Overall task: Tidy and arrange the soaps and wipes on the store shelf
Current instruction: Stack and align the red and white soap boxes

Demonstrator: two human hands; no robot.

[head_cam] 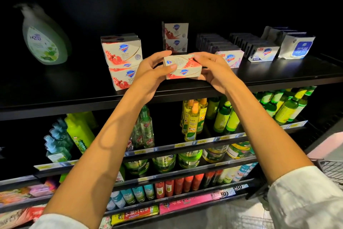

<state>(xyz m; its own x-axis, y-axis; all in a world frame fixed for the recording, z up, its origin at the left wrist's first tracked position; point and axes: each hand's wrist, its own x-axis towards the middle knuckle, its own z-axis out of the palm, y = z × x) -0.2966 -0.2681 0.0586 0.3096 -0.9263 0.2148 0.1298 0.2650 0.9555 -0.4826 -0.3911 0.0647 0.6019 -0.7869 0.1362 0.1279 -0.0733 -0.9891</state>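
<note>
Two hands are holding one red-and-cream soap box just above the near edge of the black shelf, the left hand curling its fingers over the box's left end with the thumb pressing on its top, the right hand wrapping its fingers round the right end. Left of them two matching boxes are sitting stacked, two more are standing farther back, and to the right pink and white soap boxes and a wipes pack are lying.
</note>
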